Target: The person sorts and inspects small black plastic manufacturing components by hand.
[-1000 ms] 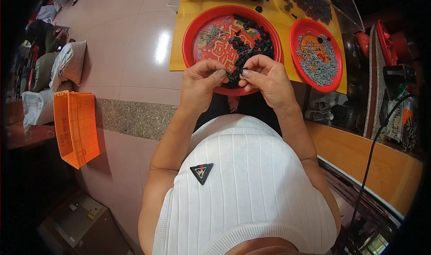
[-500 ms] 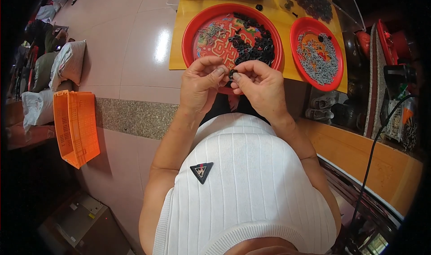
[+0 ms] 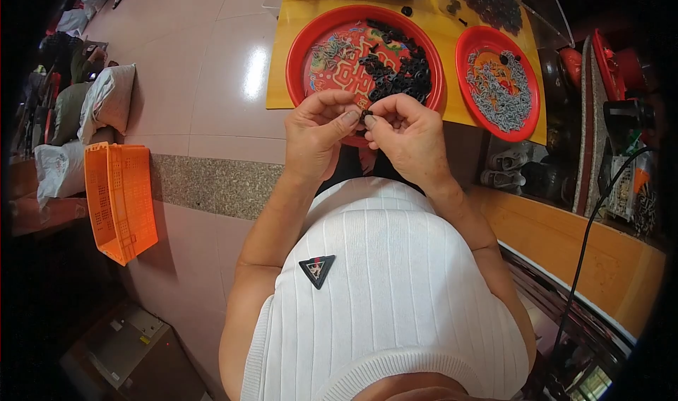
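My right hand (image 3: 411, 131) pinches a small black plastic part (image 3: 366, 115) between thumb and fingertips, over the near rim of a large red round tray (image 3: 296, 62). Fingertip to fingertip with it, my left hand (image 3: 319, 127) is closed in a pinch at the part's left side; whatever lies in that pinch is too small to make out. Inside the tray, a heap of black plastic parts (image 3: 402, 76) covers the right side, and loose grey screws (image 3: 330, 53) lie at the left. A smaller red tray (image 3: 462, 69) to the right holds many grey screws (image 3: 505, 108).
Both trays stand on a yellow wooden table (image 3: 279, 93). Clear bins of black parts (image 3: 487, 5) occupy its far edge. An orange plastic crate (image 3: 120, 203) and stuffed sacks (image 3: 107, 97) are on the floor at left. A black cable (image 3: 580, 252) hangs at right.
My left thumb and fingertips have shifted slightly right, closer to the black part. My right hand has moved only a little and keeps its pinch.
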Motion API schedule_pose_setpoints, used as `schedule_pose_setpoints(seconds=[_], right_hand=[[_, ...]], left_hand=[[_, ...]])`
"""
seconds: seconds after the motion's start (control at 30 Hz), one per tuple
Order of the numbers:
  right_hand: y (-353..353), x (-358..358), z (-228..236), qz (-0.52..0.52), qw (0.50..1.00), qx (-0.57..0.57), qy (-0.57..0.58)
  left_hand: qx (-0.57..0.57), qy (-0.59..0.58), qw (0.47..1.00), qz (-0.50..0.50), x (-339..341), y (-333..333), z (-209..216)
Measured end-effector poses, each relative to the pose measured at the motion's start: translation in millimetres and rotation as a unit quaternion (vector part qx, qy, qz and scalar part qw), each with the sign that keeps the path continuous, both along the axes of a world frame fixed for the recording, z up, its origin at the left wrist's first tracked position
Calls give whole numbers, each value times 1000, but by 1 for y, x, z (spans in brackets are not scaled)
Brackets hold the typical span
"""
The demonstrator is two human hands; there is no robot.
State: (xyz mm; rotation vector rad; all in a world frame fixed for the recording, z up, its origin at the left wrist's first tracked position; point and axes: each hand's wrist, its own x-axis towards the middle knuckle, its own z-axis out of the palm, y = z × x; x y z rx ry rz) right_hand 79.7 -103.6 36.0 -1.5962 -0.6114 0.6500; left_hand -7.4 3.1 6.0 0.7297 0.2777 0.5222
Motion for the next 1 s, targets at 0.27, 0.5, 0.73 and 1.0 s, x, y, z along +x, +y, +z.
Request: schedule_pose_setpoints(seconds=[0.27, 0.5, 0.73, 1.0], right_hand=[[-1, -2, -12, -26, 998, 15, -64], [0, 0, -5, -12, 1000, 4, -20], [-2, 20, -8, 10, 994, 54, 95], [-23, 48, -8, -27, 995, 67, 70]], left_hand=[[144, 68, 985, 62, -1, -6, -2], [174, 78, 980, 65, 2, -11, -1], [218, 115, 969, 38, 9, 5, 9], [588, 221, 775, 61, -6, 44, 8]])
